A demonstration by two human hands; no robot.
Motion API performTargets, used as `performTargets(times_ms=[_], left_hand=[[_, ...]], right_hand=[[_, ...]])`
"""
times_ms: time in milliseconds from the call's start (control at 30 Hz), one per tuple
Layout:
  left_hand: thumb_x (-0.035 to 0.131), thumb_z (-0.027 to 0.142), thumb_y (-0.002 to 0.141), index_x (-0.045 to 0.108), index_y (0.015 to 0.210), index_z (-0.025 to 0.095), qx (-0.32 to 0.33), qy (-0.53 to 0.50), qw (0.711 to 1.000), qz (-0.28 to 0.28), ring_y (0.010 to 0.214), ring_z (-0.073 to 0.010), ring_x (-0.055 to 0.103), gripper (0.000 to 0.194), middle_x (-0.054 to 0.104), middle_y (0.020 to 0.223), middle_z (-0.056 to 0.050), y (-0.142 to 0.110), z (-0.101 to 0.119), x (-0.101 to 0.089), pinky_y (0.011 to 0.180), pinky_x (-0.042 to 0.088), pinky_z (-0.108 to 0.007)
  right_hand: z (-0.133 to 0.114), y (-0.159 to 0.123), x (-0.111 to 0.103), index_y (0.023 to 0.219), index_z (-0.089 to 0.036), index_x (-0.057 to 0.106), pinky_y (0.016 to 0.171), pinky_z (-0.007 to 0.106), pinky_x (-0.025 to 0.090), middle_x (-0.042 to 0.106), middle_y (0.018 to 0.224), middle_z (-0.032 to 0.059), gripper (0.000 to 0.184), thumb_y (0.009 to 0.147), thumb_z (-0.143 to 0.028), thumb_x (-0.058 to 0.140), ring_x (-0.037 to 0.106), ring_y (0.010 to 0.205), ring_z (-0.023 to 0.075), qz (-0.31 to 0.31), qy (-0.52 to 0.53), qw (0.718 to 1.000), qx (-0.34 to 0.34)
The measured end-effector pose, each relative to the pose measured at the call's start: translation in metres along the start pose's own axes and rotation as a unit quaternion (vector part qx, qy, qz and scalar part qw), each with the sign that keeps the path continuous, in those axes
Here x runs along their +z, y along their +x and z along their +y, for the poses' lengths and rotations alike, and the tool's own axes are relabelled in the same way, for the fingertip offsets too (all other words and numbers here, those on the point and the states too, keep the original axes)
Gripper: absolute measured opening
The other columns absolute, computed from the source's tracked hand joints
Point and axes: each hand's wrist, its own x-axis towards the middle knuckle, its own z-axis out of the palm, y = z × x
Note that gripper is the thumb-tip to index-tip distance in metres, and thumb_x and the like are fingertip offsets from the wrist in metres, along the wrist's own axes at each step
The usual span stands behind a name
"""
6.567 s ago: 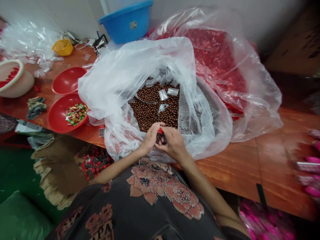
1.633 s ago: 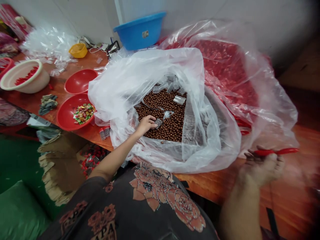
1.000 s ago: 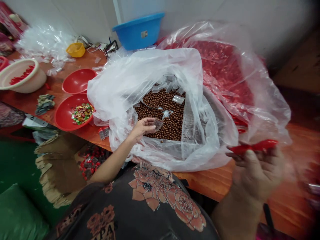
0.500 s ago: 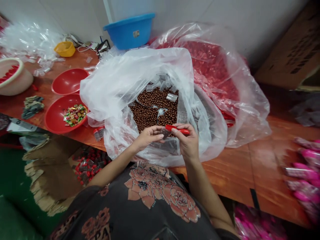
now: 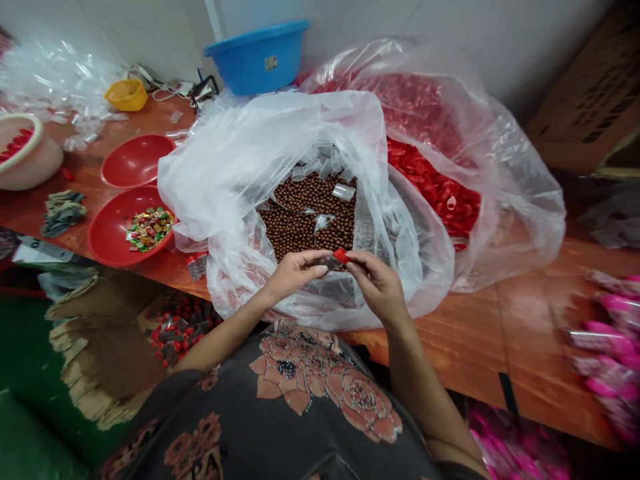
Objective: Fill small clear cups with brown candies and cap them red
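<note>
Over a big clear plastic bag [image 5: 270,153], my left hand [image 5: 295,273] pinches a small clear plastic sleeve [image 5: 327,261] with dark contents. My right hand [image 5: 375,283] grips a red plastic piece [image 5: 341,255], mostly hidden by its fingers, right against the sleeve's end. Just beyond my hands, brown round beads [image 5: 305,217] fill the bag's opening, with several empty clear sleeves [image 5: 344,193] lying on and around them. Another clear bag to the right holds loose red plastic pieces [image 5: 430,183].
On the orange wooden table are a red bowl of colourful wrapped sweets [image 5: 131,223], an empty red bowl [image 5: 135,160], a cream basin [image 5: 30,157] and a blue tub [image 5: 257,60]. Pink packets [image 5: 605,353] lie at the right. A cardboard box [image 5: 100,353] stands below the table's left edge.
My right hand has moved in from the far right with the red piece and now meets my left hand. My left hand has lifted a sleeve away from the beads.
</note>
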Motion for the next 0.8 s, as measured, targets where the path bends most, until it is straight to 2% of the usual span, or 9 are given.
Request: performTargets(times_ms=[100, 167, 233, 333, 400, 500, 567, 633, 800], left_hand=[[0.072, 0.022, 0.077, 0.070, 0.119, 0.014, -0.006, -0.013, 1.000, 0.000, 0.094, -0.0162, 0.068, 0.043, 0.072, 0.116, -0.010, -0.001, 0.003, 0.001, 0.084, 0.056, -0.029], [0.074, 0.023, 0.075, 0.070, 0.118, 0.015, -0.022, -0.043, 0.999, -0.005, 0.092, -0.0165, 0.068, 0.043, 0.072, 0.114, -0.010, -0.001, 0.004, 0.002, 0.082, 0.057, -0.029], [0.076, 0.025, 0.074, 0.071, 0.115, 0.015, -0.042, -0.098, 0.994, -0.017, 0.092, -0.0176, 0.069, 0.042, 0.072, 0.114, -0.010, -0.002, 0.004, 0.003, 0.081, 0.058, -0.031], [0.077, 0.025, 0.073, 0.071, 0.112, 0.017, -0.077, -0.193, 0.978, -0.031, 0.092, -0.0200, 0.070, 0.040, 0.071, 0.114, -0.011, -0.002, 0.003, 0.002, 0.083, 0.058, -0.037], [0.076, 0.023, 0.072, 0.071, 0.111, 0.016, -0.096, -0.231, 0.968, -0.032, 0.093, -0.0215, 0.070, 0.040, 0.072, 0.112, -0.012, -0.001, 0.001, 0.000, 0.087, 0.057, -0.039], [0.074, 0.019, 0.071, 0.071, 0.110, 0.014, -0.104, -0.251, 0.962, -0.020, 0.095, -0.0234, 0.071, 0.040, 0.073, 0.110, -0.013, 0.003, -0.001, -0.003, 0.089, 0.055, -0.039], [0.072, 0.017, 0.070, 0.070, 0.109, 0.013, -0.104, -0.253, 0.962, -0.009, 0.095, -0.0240, 0.071, 0.039, 0.073, 0.109, -0.014, 0.006, -0.002, -0.003, 0.087, 0.056, -0.037], [0.071, 0.016, 0.069, 0.070, 0.108, 0.013, -0.100, -0.254, 0.962, -0.002, 0.093, -0.0238, 0.072, 0.039, 0.074, 0.107, -0.014, 0.009, -0.002, -0.002, 0.085, 0.056, -0.035], [0.067, 0.021, 0.072, 0.072, 0.103, 0.011, -0.103, -0.269, 0.958, -0.014, 0.089, -0.0240, 0.072, 0.033, 0.075, 0.100, -0.014, 0.011, -0.003, 0.001, 0.084, 0.057, -0.037]], right_hand=[[0.001, -0.004, 0.004, 0.119, -0.025, 0.061, 0.094, 0.038, 0.051, 0.067, 0.116, 0.0058, 0.027, 0.094, -0.034, 0.055, 0.063, 0.106, 0.0177, -0.016, 0.002, 0.999, 0.029], [0.001, -0.005, 0.007, 0.115, -0.024, 0.061, 0.093, 0.037, 0.051, 0.067, 0.114, 0.0062, 0.029, 0.090, -0.038, 0.061, 0.063, 0.105, 0.0191, -0.027, -0.011, 0.999, 0.034], [0.002, -0.005, 0.007, 0.108, -0.024, 0.060, 0.085, 0.034, 0.052, 0.069, 0.104, 0.0043, 0.027, 0.087, -0.041, 0.064, 0.065, 0.095, 0.0174, 0.002, 0.003, 0.998, 0.064], [-0.001, -0.002, 0.004, 0.108, -0.025, 0.053, 0.071, 0.029, 0.052, 0.068, 0.087, 0.0002, 0.023, 0.093, -0.042, 0.055, 0.064, 0.077, 0.0130, 0.058, 0.099, 0.987, 0.116], [-0.003, 0.000, -0.001, 0.110, -0.026, 0.049, 0.063, 0.026, 0.050, 0.065, 0.079, -0.0025, 0.024, 0.095, -0.044, 0.051, 0.060, 0.066, 0.0109, 0.066, 0.163, 0.976, 0.131], [-0.003, 0.003, -0.005, 0.105, -0.025, 0.053, 0.059, 0.024, 0.047, 0.058, 0.071, -0.0047, 0.023, 0.093, -0.045, 0.053, 0.054, 0.059, 0.0086, 0.060, 0.187, 0.970, 0.140], [0.000, 0.004, -0.005, 0.104, -0.024, 0.058, 0.059, 0.023, 0.047, 0.056, 0.071, -0.0043, 0.023, 0.092, -0.044, 0.056, 0.053, 0.060, 0.0080, 0.057, 0.187, 0.970, 0.146], [0.004, 0.005, -0.002, 0.112, -0.026, 0.060, 0.056, 0.023, 0.045, 0.057, 0.077, -0.0033, 0.027, 0.092, -0.043, 0.056, 0.051, 0.060, 0.0073, 0.062, 0.202, 0.965, 0.156], [0.012, 0.009, 0.002, 0.123, -0.029, 0.060, 0.043, 0.021, 0.034, 0.058, 0.081, -0.0022, 0.037, 0.091, -0.048, 0.056, 0.040, 0.051, 0.0049, 0.037, 0.254, 0.946, 0.197]])
